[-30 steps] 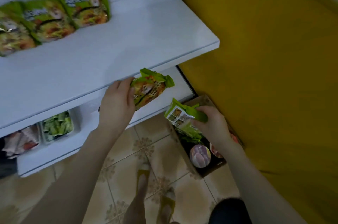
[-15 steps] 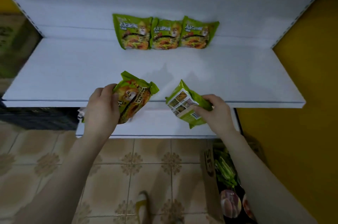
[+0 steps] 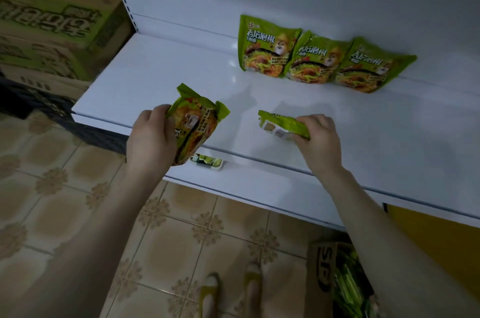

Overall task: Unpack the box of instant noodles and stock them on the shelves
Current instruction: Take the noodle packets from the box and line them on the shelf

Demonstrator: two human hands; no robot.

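My left hand [image 3: 150, 141] grips a green noodle packet [image 3: 196, 122], front face showing, at the front edge of the white shelf [image 3: 161, 78]. My right hand [image 3: 320, 139] holds a second green packet [image 3: 283, 124] low over the shelf, its back label facing out. Three matching packets [image 3: 319, 57] lean in a row against the shelf's back wall. The open cardboard box [image 3: 322, 268] with more green packets stands on the floor at the lower right, partly hidden by my right arm.
Stacked green-printed cartons [image 3: 52, 29] sit left of the shelf unit, over a dark crate [image 3: 39, 102]. A lower shelf [image 3: 259, 187] juts out beneath, with a small green tray [image 3: 207, 161] on it. A yellow wall [image 3: 441, 237] is at the right. My feet [image 3: 231, 291] stand on tiled floor.
The view has swung left, so the shelf's left end and the cartons show. Both hands have moved further over the shelf with their packets; the right packet is lower and flatter.
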